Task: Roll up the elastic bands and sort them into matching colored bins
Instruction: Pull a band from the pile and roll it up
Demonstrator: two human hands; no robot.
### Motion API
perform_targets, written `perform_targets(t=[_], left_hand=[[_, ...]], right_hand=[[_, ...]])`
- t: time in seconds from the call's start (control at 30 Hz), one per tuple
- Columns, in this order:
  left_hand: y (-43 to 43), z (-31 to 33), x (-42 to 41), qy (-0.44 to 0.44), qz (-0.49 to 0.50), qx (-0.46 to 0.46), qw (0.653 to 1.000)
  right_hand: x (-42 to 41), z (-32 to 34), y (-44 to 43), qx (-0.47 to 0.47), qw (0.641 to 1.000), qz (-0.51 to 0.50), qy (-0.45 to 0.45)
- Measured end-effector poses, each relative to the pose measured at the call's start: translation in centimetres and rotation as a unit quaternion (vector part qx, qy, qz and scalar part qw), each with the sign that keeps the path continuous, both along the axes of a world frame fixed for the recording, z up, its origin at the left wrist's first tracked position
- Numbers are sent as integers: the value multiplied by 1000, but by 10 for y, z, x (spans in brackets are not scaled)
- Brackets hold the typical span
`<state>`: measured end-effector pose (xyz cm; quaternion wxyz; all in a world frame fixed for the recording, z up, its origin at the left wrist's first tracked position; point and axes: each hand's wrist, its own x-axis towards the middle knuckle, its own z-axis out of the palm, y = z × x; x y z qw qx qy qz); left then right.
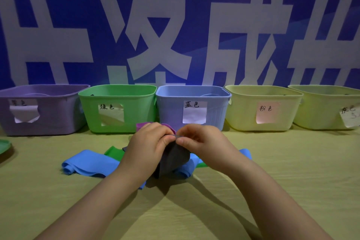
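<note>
Bare forearms stretch over a wrinkled yellow desk (272, 171). The left hand (148, 142) and right hand (200, 142) meet, each grip pinching the top edge of a limp dark grey band (175, 160) draped over a flat blue band (87, 163), green band (115, 152) and purple band (144, 125). Beyond stand five smooth, paper-labelled plastic bins: purple bin (48, 122), green bin (116, 95), blue bin (214, 111), pale yellow bin (243, 113), second pale yellow bin (321, 115).
</note>
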<state>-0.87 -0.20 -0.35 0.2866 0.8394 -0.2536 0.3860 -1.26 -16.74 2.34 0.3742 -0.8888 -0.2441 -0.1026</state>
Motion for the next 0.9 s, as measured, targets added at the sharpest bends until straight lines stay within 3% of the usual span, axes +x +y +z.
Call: perform_targets(t=[0.13, 0.43, 0.67, 0.9], left_hand=[[0, -1, 1, 32, -23, -10, 999], [-8, -3, -3, 136, -69, -142, 978], [-6, -1, -5, 68, -35, -40, 996], [1, 4, 1, 89, -12, -4, 996]], right_hand=[[1, 1, -1, 9, 1000, -16, -17], [-2, 4, -2, -31, 999, -21, -37], [-3, 5, -4, -37, 999, -8, 6], [1, 1, 0, -15, 1000, 2, -6]])
